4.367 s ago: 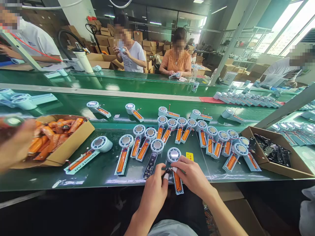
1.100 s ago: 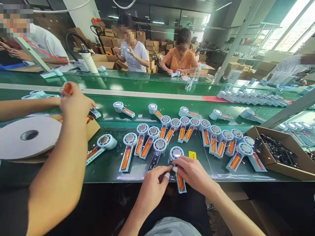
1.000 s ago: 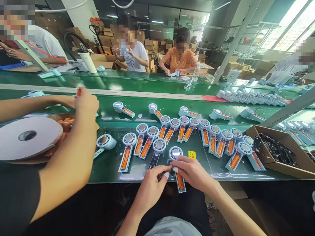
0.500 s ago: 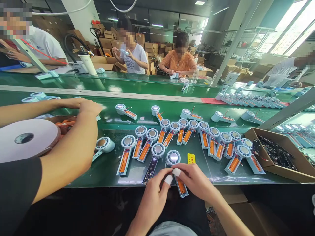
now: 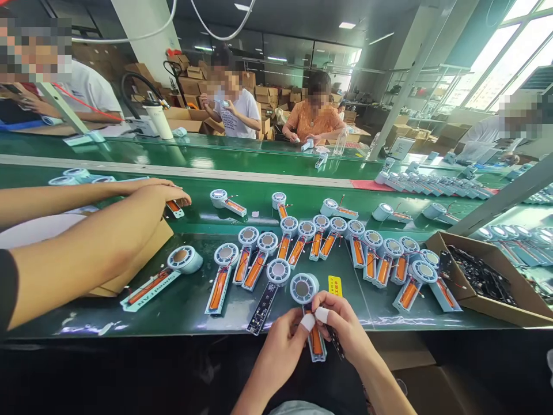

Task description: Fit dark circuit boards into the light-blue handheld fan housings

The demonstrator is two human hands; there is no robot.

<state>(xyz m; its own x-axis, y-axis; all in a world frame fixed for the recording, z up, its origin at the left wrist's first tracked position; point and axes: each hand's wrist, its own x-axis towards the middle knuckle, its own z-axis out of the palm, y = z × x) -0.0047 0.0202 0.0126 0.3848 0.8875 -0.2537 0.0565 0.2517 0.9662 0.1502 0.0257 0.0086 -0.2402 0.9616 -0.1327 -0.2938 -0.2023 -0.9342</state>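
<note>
In front of me at the table edge is a light-blue handheld fan point(image 5: 303, 288) with its handle open and an orange battery point(image 5: 317, 341) inside. My left hand point(image 5: 283, 346) is closed in a pinch at the top of that handle; what lies between its fingertips is hidden. My right hand point(image 5: 345, 328) is closed beside it, thumbs nearly touching, and a black circuit board point(image 5: 335, 341) sticks out below its fingers. Both thumbs wear white covers. To the left lies another fan point(image 5: 279, 271) with a black circuit board point(image 5: 262, 308) on its handle.
Several open fans point(image 5: 306, 230) with orange batteries stand in a row behind. A cardboard box point(image 5: 484, 305) of black boards sits at right, near a yellow card point(image 5: 335, 286). A co-worker's arms point(image 5: 108, 242) reach across from the left over another box point(image 5: 133, 259). More people sit opposite.
The black board now shows below my right hand, and both hands have shifted slightly right. The co-worker's arms have moved, uncovering more of the left fan and holding another fan's handle.
</note>
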